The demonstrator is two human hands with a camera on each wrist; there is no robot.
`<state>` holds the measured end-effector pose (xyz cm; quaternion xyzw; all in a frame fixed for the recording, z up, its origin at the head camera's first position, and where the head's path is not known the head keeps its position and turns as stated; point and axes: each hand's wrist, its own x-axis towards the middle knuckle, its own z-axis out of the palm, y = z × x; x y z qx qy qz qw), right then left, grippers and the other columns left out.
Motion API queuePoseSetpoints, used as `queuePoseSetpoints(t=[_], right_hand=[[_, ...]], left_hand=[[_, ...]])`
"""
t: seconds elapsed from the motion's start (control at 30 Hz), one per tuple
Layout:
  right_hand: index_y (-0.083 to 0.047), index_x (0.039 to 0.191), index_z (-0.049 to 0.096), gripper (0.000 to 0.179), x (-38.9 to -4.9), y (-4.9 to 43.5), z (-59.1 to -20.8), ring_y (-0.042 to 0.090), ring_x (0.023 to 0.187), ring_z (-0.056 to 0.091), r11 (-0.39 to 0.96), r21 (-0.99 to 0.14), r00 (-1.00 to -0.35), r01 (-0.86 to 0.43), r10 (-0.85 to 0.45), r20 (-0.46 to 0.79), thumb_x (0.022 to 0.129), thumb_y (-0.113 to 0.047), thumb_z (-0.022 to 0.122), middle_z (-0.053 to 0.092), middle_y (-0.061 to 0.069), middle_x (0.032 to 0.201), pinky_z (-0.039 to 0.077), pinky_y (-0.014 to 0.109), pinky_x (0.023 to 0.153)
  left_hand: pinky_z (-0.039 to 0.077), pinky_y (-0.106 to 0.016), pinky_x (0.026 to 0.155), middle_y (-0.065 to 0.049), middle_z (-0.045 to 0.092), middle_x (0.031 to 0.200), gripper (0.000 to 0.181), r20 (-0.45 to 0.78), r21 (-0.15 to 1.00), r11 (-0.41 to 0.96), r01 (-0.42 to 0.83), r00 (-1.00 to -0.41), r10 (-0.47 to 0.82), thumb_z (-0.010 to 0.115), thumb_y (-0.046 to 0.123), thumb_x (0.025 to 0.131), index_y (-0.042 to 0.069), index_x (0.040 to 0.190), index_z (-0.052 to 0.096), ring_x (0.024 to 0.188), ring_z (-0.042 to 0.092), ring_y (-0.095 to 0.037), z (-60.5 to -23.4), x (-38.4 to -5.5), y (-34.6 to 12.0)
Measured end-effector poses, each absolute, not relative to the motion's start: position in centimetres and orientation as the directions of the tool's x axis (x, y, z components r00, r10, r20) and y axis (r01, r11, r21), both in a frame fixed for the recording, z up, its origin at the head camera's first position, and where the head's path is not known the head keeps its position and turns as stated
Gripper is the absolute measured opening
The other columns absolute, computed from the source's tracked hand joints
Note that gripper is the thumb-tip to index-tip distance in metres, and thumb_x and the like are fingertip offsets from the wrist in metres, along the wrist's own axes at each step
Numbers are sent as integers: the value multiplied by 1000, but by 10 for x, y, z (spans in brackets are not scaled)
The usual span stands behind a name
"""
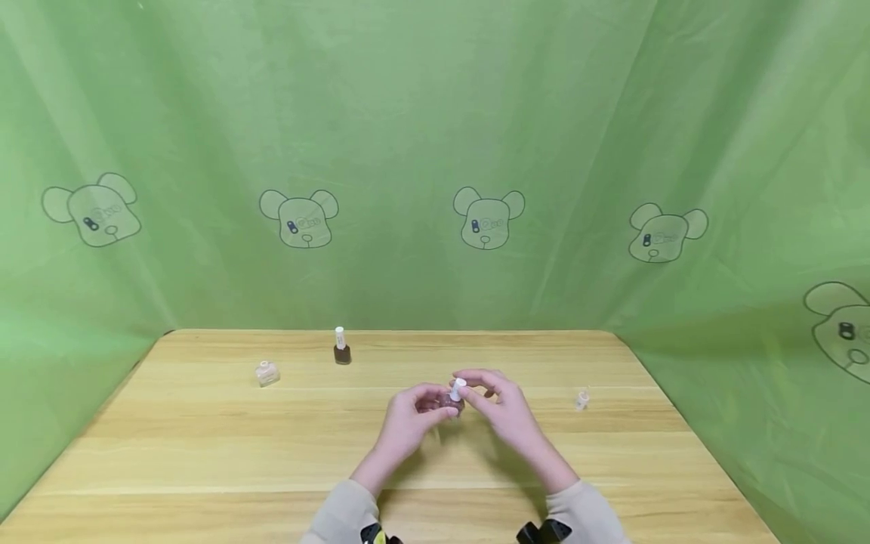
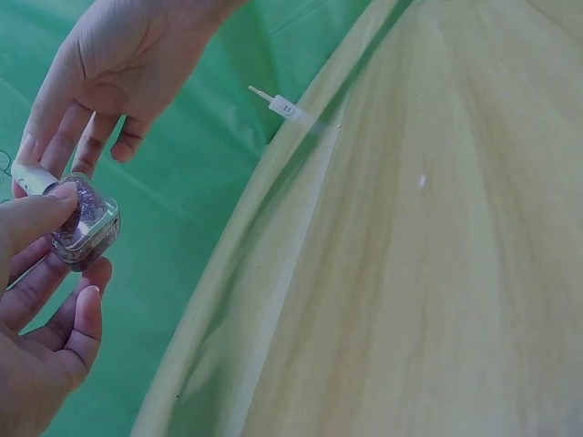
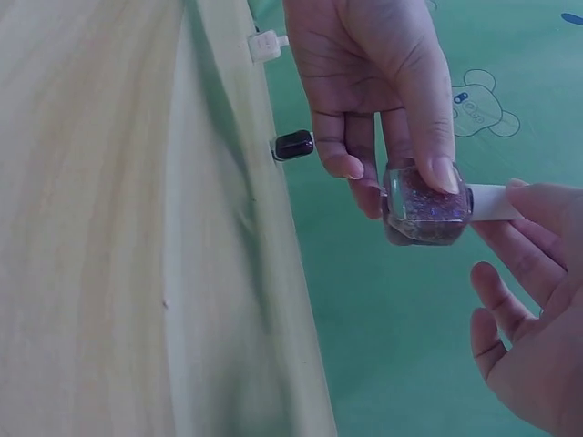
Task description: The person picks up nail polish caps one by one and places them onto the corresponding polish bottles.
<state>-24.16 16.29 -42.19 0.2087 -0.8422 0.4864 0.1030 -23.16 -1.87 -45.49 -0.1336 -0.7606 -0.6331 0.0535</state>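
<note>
Between the two hands, over the middle of the table, is a nail polish bottle (image 3: 424,214) of clear glass with purple glitter polish and a white cap (image 1: 458,388). My left hand (image 1: 405,418) holds the glass body, its thumb pressed on one face and the fingers behind. With thumb and fingertips, my right hand (image 1: 504,408) pinches the white cap, which sits on the bottle's neck. The right wrist view has the bottle lying sideways in the picture, the cap toward the right hand (image 3: 542,300).
At the far left stands an open pale nail polish bottle (image 1: 267,374). Behind it to the right is a dark bottle (image 1: 342,354) with its white cap on. A loose white brush cap (image 1: 582,400) stands at the right. Green curtain (image 1: 394,287) hangs behind the wooden table (image 1: 224,453).
</note>
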Motion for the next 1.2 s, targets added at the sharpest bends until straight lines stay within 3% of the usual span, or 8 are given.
queuePoseSetpoints(t=[0.27, 0.77, 0.93, 1.2], right_hand=[[-14, 118, 67, 30, -241, 174, -412, 5, 104, 58, 447, -769, -889, -457, -213, 405, 90, -24, 69, 73, 0, 108, 44, 30, 86], [-9, 113, 69, 23, -249, 207, -391, -6, 98, 59, 415, -749, -846, -517, -114, 521, 90, -14, 68, 73, 9, 108, 46, 24, 80], [-5, 111, 69, 21, -248, 218, -378, -6, 94, 60, 376, -765, -835, -523, -48, 548, 90, -7, 68, 74, 5, 106, 45, 19, 77], [3, 115, 65, 26, -255, 250, -374, -5, 89, 63, 368, -791, -839, -488, 53, 542, 90, -2, 65, 69, -25, 98, 46, 15, 74]], left_hand=[[55, -20, 76, -13, 74, 99, 34, 252, 948, 166, 270, -960, 120, 79, 21, 79, 5, 107, 70, 84, 66, -12, -452, -235, -22], [56, -21, 80, -15, 73, 103, 34, 264, 951, 160, 264, -964, 21, 80, 17, 78, 4, 107, 69, 91, 68, -20, -442, -256, -31], [56, -27, 82, -14, 73, 103, 35, 256, 954, 162, 252, -967, -8, 80, 19, 78, 5, 108, 70, 92, 68, -21, -437, -268, -33], [56, -32, 86, -12, 73, 106, 35, 235, 959, 167, 228, -972, -24, 80, 20, 78, 8, 109, 70, 96, 68, -22, -432, -285, -32]])
